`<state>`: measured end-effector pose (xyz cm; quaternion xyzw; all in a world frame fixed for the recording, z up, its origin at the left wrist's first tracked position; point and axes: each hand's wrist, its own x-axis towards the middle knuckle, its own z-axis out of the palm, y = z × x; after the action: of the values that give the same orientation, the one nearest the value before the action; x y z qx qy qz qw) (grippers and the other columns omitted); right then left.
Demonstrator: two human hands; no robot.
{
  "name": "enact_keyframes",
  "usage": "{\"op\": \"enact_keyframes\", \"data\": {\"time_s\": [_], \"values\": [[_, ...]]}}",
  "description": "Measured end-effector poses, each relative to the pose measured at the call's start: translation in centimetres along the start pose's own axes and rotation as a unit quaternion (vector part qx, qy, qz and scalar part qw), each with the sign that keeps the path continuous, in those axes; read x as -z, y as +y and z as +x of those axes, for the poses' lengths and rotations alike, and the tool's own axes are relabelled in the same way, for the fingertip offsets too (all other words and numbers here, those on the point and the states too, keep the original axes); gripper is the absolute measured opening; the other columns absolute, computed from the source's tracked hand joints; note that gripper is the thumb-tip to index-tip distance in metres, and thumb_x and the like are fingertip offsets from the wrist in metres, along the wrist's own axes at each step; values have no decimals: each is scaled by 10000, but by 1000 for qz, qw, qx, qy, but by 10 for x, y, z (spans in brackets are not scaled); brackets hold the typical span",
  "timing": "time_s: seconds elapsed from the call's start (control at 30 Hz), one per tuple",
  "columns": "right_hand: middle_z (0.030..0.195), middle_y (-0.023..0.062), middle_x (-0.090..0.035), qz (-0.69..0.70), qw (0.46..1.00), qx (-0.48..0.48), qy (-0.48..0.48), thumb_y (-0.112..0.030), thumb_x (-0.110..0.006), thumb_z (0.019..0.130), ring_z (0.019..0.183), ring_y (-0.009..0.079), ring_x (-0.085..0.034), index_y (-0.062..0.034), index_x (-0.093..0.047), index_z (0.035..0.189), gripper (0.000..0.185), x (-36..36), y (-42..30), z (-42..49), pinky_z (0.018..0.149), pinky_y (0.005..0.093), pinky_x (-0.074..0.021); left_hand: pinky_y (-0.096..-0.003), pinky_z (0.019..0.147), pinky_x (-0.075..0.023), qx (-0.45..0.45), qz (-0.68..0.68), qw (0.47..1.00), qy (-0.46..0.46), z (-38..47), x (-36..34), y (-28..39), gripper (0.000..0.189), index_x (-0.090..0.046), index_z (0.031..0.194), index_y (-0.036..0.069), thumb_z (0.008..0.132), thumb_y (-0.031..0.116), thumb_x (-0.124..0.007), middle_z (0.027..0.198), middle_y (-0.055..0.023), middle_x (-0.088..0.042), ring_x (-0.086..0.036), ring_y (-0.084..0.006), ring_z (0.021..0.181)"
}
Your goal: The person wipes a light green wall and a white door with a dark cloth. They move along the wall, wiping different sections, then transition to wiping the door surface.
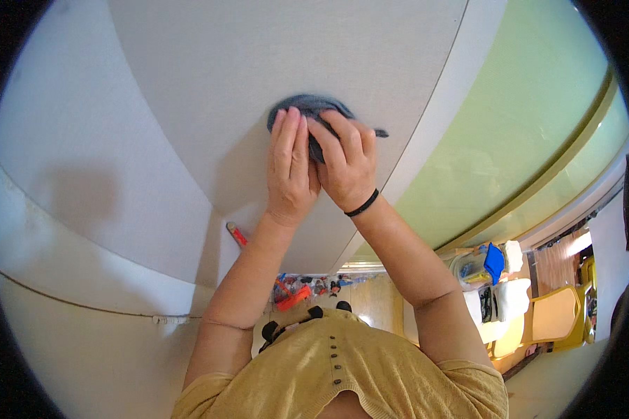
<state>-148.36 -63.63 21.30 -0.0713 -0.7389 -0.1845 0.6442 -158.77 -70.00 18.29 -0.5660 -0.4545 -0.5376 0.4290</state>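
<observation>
A folded dark grey-blue cloth [314,105] lies against a pale flat panel [293,52], and one narrow end of it sticks out to the right. My left hand [292,167] presses on the cloth's left part with its fingers stretched close together. Bent fingers of my right hand [348,162], which has a black band at its wrist, grip the cloth's right part. The two hands meet at their thumbs, and the palms hide the lower part of the cloth.
Right of the panel runs a glossy light-green surface [492,141] with a raised trim. A red-handled tool [236,233] shows behind my left forearm. On the floor are a red object [293,298] and small clutter; a yellow chair [555,314] and a clear container [466,269] stand at lower right.
</observation>
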Motion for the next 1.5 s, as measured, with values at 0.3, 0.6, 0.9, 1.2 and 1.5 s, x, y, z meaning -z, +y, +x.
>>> {"op": "enact_keyframes", "data": {"time_s": [0.3,0.6,0.9,1.2,1.5], "values": [[1259,64,-673,49,997,27,49,-117,-714,835,1058,261,-627,-89,-714,1184,351,-25,-7,85,887,374,-509,-534,1196,-413,-37,24,998,45,76,26,-32,472,-519,1449,-127,1033,90,-569,1530,-260,-512,-493,-453,1422],[1291,41,-674,87,994,22,-59,-168,-706,835,1055,225,-613,-95,-741,1197,371,-35,-43,0,878,368,-483,-573,1201,-408,63,65,995,36,-41,30,-32,513,-490,1452,-149,1073,186,-570,1533,-290,-473,-458,-476,1441],[1291,25,-678,101,991,81,30,-133,-736,821,1098,239,-618,-110,-732,1186,365,-70,-47,104,901,371,-479,-511,1220,-381,33,54,992,109,63,57,-66,517,-487,1476,-137,1061,149,-603,1549,-294,-467,-465,-448,1441],[1369,22,-639,162,971,97,-147,-209,-704,869,1162,235,-590,-125,-715,1289,428,-89,-97,20,933,371,-462,-487,1246,-335,168,161,969,80,-72,56,-90,779,-182,1606,-103,1061,230,-629,1634,-283,-290,-370,-418,1481],[1338,74,-651,210,970,117,-42,-177,-679,852,1143,280,-608,-48,-714,1224,395,-85,-93,94,922,400,-491,-510,1216,-361,119,140,978,96,15,85,-77,707,-344,1562,-100,1067,316,-630,1635,-249,-322,-418,-426,1437]]}}
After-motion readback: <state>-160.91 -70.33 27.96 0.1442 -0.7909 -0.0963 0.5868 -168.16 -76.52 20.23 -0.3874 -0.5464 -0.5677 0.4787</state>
